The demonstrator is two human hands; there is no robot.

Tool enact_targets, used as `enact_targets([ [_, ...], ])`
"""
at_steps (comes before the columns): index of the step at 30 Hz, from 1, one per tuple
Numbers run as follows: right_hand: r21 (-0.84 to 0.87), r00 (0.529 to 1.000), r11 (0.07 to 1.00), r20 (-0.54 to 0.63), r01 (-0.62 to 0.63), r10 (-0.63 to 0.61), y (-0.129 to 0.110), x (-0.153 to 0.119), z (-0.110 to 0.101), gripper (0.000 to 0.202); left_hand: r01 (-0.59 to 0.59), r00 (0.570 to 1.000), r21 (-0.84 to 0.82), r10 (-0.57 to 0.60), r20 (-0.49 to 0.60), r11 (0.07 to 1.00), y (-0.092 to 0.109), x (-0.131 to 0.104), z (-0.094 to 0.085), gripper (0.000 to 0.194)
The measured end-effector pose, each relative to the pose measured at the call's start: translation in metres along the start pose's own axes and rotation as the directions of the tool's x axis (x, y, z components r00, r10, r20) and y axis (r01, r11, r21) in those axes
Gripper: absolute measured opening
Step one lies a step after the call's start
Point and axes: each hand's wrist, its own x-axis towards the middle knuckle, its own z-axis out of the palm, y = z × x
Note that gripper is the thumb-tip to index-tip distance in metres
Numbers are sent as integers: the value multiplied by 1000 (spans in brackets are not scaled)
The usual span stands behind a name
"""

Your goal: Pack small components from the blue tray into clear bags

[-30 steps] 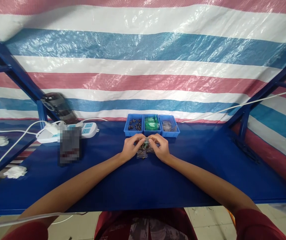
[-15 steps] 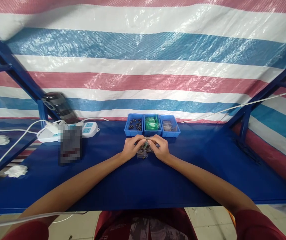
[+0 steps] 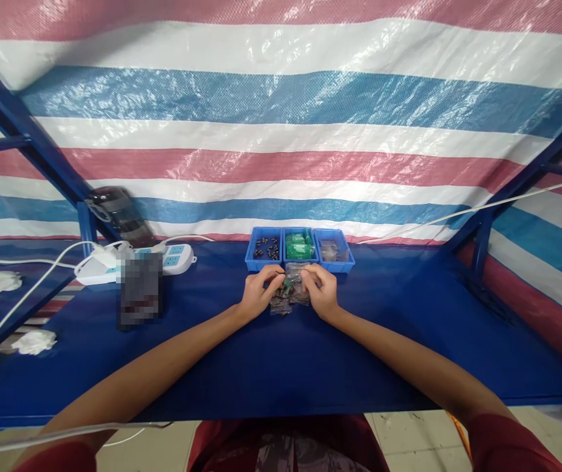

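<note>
Just in front of three small blue bins, my right hand [image 3: 321,288] pinches a small clear plastic bag [image 3: 297,269] by its right side. To its left, my left hand [image 3: 260,292] has thumb and forefinger pressed together; what they hold is too small to make out. Below and between the hands lies a pile of small clear bags with dark contents [image 3: 281,303]. The left bin [image 3: 264,265] has small dark parts, the middle bin [image 3: 301,261] green packets, and the right bin [image 3: 334,266] clear bags.
A white power strip [image 3: 177,260] with cables stands at the left, beside a blurred dark object [image 3: 139,292]. Behind it leans a dark bottle [image 3: 124,216]. Crumpled white tissues [image 3: 34,341] lie farther left. Blue frame posts [image 3: 481,242] and a striped sheet [image 3: 281,164] bound the table.
My hands have moved slightly apart. The clear bag now shows flat at my right fingers, and the pile beneath is more exposed. The view has shifted slightly.
</note>
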Motion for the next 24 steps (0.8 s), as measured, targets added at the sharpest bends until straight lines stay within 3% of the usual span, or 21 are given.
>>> enact_targets([
  [4, 283, 952, 944, -201, -170, 232, -1, 23, -6, 26, 30, 999, -56, -31, -17, 998, -3, -1, 1, 20],
  [10, 566, 783, 752, -274, -337, 558, -3, 53, -24, 24, 33, 999, -80, -33, -2, 996, -1, -1, 1, 18],
  [13, 630, 737, 687, -256, -363, 625, -5, 59, -31, 19, 41, 999, -90, -42, -10, 995, 0, 0, 0, 17],
  [24, 671, 672, 595, -191, -443, 716, -4, 67, -39, 8, 39, 999, -102, -42, -22, 994, 0, 0, 1, 17],
])
